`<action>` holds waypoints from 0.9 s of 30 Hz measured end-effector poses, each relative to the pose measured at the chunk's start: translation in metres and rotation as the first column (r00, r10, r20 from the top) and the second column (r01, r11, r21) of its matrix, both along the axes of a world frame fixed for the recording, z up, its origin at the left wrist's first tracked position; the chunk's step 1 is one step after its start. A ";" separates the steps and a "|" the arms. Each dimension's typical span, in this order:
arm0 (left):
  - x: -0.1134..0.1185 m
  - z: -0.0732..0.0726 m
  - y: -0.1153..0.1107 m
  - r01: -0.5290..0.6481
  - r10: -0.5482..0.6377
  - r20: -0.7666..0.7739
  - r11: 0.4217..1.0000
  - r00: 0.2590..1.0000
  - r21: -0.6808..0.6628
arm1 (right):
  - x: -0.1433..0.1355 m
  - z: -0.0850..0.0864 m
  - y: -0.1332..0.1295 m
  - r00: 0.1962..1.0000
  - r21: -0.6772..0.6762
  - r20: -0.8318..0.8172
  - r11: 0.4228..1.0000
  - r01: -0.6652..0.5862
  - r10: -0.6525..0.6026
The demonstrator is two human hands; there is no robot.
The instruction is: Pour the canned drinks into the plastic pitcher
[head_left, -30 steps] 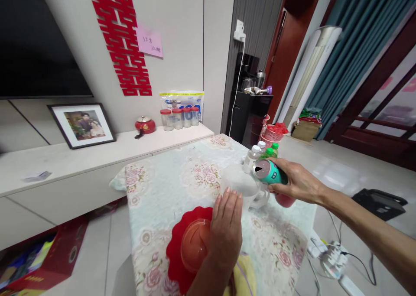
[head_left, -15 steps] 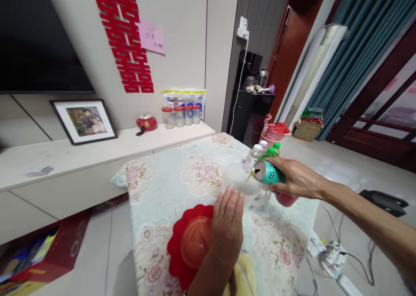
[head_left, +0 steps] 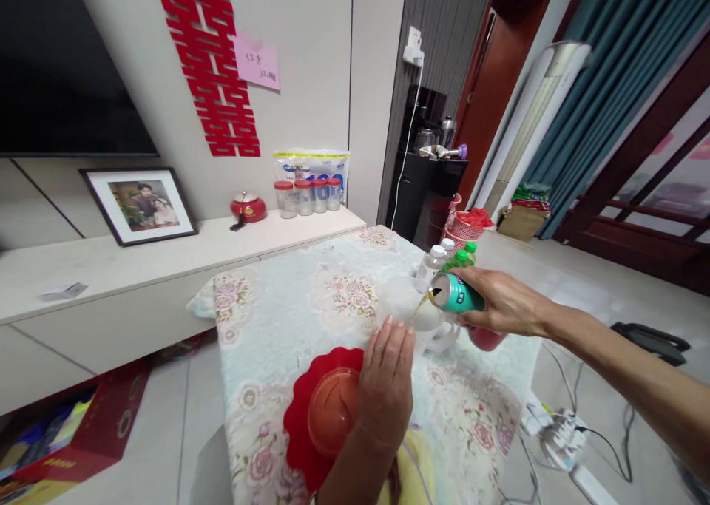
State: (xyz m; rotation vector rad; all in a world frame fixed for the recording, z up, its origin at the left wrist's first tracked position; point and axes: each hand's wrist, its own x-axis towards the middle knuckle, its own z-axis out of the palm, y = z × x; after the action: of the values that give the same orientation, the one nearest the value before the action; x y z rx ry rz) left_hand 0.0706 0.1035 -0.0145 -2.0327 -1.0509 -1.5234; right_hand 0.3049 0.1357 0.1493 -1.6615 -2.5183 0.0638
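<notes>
A teal can (head_left: 459, 293) lies tilted in my right hand (head_left: 502, 303), whose fingers wrap round it. From its opening a thin yellowish stream runs down into a translucent white pitcher (head_left: 402, 298), which has its handle on the right. My left hand (head_left: 388, 387) rests flat against the near side of the pitcher, fingers stretched out side by side. Left of that hand, partly covered by it, is an orange-red bowl (head_left: 331, 410) on a red scalloped plate (head_left: 296, 416). A yellow cloth (head_left: 416, 468) lies beside my left wrist.
Bottles with white caps (head_left: 430, 267) and green caps (head_left: 460, 259) stand behind the can on the flowered tablecloth (head_left: 288, 298). A red object (head_left: 487, 338) sits below my right hand. Lidded jars (head_left: 303, 197) line the white cabinet (head_left: 222, 257). Cables and a power strip (head_left: 594, 486) lie on the floor.
The stream from the can looks longer and clearer, reaching into the pitcher. Both hands hold nearly the same places; the whole view has shifted slightly.
</notes>
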 end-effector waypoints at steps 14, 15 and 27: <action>0.001 -0.002 0.000 0.006 -0.006 0.023 1.000 1.000 -0.009 | 0.002 0.001 0.002 0.999 0.024 -0.022 0.999 -0.038 0.039; 0.001 -0.002 0.000 0.009 -0.009 0.025 1.000 1.000 -0.006 | 0.002 0.001 0.002 0.999 0.024 -0.018 0.999 -0.036 0.036; 0.002 -0.009 0.000 0.041 -0.040 0.033 0.998 0.999 -0.036 | 0.000 0.001 0.005 0.998 0.001 0.060 1.000 -0.030 0.030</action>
State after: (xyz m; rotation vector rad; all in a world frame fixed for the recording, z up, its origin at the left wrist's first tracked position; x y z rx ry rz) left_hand 0.0726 0.1034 -0.0238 -2.0730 -1.0634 -1.5733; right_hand 0.3050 0.1403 0.1507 -1.6492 -2.5865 0.0138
